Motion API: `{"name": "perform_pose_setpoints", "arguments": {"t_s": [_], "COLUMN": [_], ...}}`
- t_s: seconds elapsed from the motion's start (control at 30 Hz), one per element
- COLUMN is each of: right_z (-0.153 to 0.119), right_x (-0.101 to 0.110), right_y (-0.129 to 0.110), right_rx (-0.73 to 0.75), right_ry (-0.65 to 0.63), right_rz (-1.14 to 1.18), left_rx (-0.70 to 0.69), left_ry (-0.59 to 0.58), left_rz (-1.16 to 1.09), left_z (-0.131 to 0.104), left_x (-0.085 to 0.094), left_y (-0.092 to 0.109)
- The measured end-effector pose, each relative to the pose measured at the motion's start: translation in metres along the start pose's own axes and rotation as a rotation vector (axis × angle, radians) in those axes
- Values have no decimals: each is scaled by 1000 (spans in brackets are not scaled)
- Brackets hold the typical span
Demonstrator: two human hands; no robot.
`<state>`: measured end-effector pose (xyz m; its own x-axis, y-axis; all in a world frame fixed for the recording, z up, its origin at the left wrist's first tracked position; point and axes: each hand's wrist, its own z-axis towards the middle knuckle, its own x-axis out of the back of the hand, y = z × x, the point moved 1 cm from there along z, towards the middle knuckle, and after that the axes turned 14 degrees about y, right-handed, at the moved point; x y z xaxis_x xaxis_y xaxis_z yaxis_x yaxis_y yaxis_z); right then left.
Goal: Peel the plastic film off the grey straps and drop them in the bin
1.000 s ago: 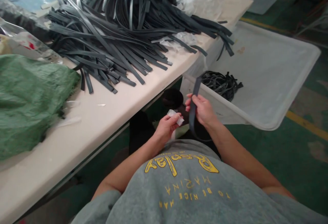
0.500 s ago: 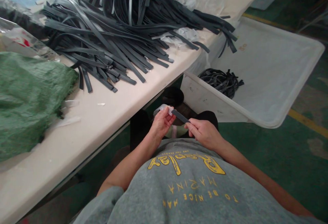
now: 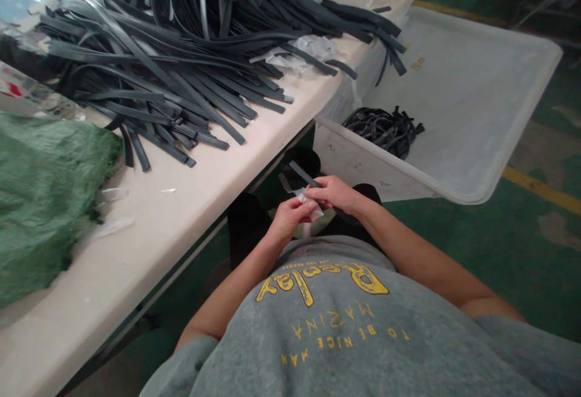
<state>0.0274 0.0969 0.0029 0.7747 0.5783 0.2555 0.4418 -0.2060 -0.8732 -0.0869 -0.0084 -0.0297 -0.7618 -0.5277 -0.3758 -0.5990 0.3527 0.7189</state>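
Note:
My right hand (image 3: 333,194) is closed on a flat black strip (image 3: 303,173), whose free end sticks out up and to the left past the fingers. Just below it, my left hand (image 3: 293,212) pinches a crumpled piece of clear plastic film (image 3: 313,209). The two hands almost meet in front of my lap, and the fingertips of the right one lie against the film. Where the rest of the strip runs is partly hidden by my right hand.
A big heap of black strips (image 3: 181,70) covers the back of the pale table (image 3: 190,194). A green woven sack (image 3: 49,203) lies at left. To the right, a white bin (image 3: 472,118) holds a tangle of black strips (image 3: 384,131).
My right hand has moved up and left to the left hand. The strip's end now points up-left beyond the fingers, and the film sits lower, between both hands. The view has shifted slightly.

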Motion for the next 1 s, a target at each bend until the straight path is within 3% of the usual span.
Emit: {"name": "perform_pose_setpoints", "arguments": {"t_s": [0.3,0.43,0.57,0.67,0.77,1.0], "right_z": [4,3,-18,-42,-58,-61], "right_x": [-5,-1,10,13,8,-5], "right_y": [-11,-4,3,6,9,11], "right_rx": [278,255,231,274,328,322], "right_ry": [185,236,180,210,235,236], "right_rz": [-276,-232,-146,-332,-576,-809], "left_rx": [151,227,251,262,274,230], "left_ry": [-67,-4,156,261,275,257], "left_rz": [34,-96,-246,-351,-415,-419], "left_z": [10,15,18,20,21,19], "left_x": [7,9,9,9,7,8], "left_y": [-6,-7,-1,6,9,7]}}
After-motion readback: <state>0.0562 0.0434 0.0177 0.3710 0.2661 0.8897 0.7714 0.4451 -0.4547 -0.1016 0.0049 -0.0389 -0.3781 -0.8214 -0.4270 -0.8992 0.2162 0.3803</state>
